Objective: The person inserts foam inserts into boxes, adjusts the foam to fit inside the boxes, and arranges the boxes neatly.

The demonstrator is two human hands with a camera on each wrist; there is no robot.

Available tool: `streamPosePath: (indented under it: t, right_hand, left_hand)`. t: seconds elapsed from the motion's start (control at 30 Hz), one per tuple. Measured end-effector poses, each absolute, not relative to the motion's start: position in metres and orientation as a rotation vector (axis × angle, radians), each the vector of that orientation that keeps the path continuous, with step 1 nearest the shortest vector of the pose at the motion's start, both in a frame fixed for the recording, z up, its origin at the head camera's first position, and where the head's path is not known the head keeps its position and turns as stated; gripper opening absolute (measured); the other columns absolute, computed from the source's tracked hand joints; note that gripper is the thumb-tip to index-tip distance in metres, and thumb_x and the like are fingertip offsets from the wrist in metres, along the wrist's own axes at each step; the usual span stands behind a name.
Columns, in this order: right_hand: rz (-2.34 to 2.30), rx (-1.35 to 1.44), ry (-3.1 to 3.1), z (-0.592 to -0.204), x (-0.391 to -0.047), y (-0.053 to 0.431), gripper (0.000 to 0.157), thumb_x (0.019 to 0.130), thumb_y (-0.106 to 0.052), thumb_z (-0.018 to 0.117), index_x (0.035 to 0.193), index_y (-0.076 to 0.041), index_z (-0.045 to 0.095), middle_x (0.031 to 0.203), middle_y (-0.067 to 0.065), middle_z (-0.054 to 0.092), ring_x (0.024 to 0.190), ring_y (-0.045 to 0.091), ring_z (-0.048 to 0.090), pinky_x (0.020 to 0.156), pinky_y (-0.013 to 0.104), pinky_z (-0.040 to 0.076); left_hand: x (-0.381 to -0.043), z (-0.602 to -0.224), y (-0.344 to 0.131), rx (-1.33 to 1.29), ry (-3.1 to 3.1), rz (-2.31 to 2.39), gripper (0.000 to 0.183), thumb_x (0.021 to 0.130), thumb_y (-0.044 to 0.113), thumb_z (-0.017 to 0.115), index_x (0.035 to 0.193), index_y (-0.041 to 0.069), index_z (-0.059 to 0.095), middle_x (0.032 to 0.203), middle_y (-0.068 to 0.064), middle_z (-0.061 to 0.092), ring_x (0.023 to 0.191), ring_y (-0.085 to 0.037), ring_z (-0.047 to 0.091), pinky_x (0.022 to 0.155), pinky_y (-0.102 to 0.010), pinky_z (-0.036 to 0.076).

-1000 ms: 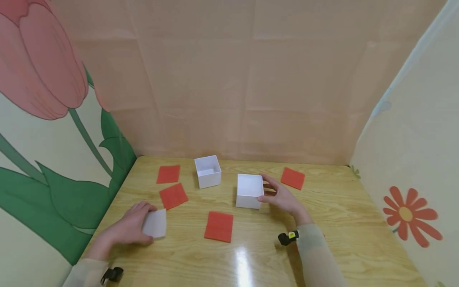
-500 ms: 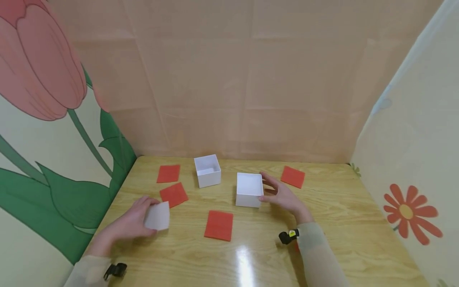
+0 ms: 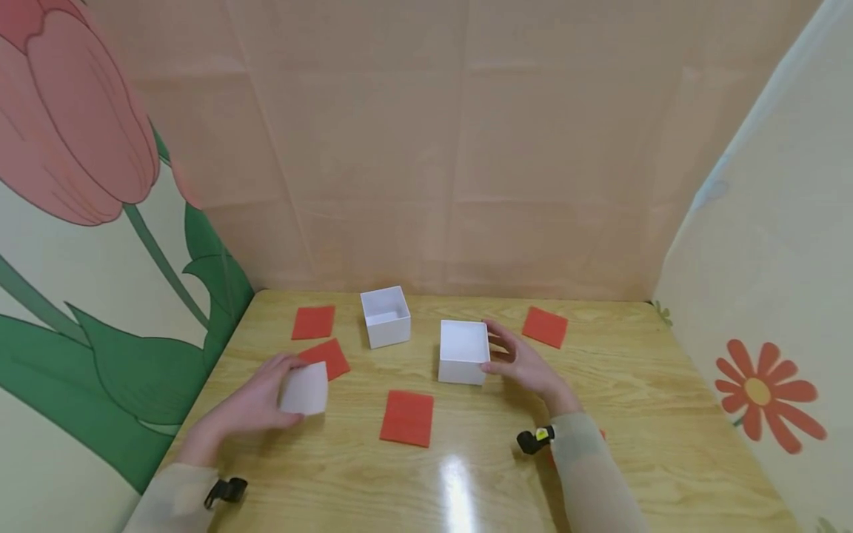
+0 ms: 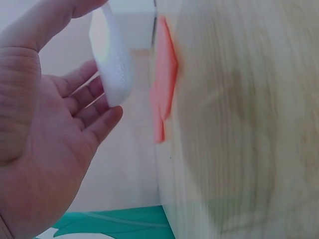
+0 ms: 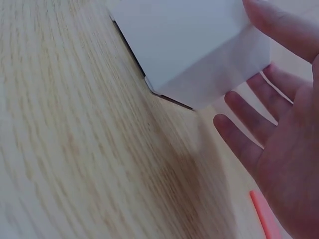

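Note:
My left hand (image 3: 263,396) pinches a thin white square pad (image 3: 305,389) by its edges, raised over the table. Seen from the left wrist, the thumb is on one edge of the pad (image 4: 112,64) and the fingertips are at another. My right hand (image 3: 526,366) holds the right side of a white square box (image 3: 460,372), thumb at the near corner and fingers further back. A flat white surface shows just inside this box's rim. In the right wrist view the box (image 5: 194,40) stands close on the wood, with the thumb along its upper edge.
A second white box (image 3: 389,333), hollow inside, stands behind to the left. Red squares lie about: one at back left (image 3: 313,323), one beside the left hand (image 3: 328,360), one front middle (image 3: 406,418), one at back right (image 3: 545,327). Another red piece (image 3: 552,460) is mostly hidden under the right forearm.
My left hand has lifted the white pad from the table and carried it forward and to the right, tilting it. My right hand and its box have stayed in place.

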State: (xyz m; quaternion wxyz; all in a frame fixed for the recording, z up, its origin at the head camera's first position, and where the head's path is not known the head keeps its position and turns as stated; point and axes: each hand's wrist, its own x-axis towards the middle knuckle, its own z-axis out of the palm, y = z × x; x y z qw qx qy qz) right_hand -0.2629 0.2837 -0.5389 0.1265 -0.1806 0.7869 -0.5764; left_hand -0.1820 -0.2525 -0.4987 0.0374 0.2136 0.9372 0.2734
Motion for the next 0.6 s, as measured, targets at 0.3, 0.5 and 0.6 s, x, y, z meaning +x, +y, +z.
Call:
streamPosePath:
  t: [0.3,0.5,0.6]
  right_hand:
    - [-1.720,-0.520,2.270,-0.537,-0.264,0.281,0.097,0.094,-0.022,0.084,0.171,-0.019,0.025,0.170,0.016,0.033,0.151,0.051,0.038,0.121,0.066,0.033]
    - [-1.713,-0.533,2.294,-0.541,-0.264,0.282,0.098,0.094,-0.022,0.083,0.171,-0.013,0.024,0.170,0.016,0.032,0.150,0.051,0.038,0.121,0.066,0.033]
    - [-1.703,-0.522,2.296,-0.541,-0.262,0.281,0.099,0.093,-0.024,0.084,0.171,-0.013,0.023,0.170,0.016,0.032,0.150,0.050,0.038,0.121,0.066,0.033]
  left_hand:
    - [-0.194,-0.487,-0.233,0.710,2.887,0.853,0.087,0.077,0.029,0.097,0.149,0.008,0.052,0.149,-0.008,0.051,0.128,-0.030,0.050,0.095,-0.052,0.057]
    - [-0.200,-0.483,-0.217,0.837,2.901,0.888,0.087,0.077,0.029,0.097,0.149,0.008,0.053,0.150,-0.009,0.052,0.131,-0.029,0.049,0.099,-0.054,0.056]
    - [-0.202,-0.479,-0.204,0.862,2.887,0.916,0.087,0.079,0.031,0.096,0.151,0.009,0.052,0.152,-0.007,0.051,0.133,-0.027,0.049,0.103,-0.053,0.054]
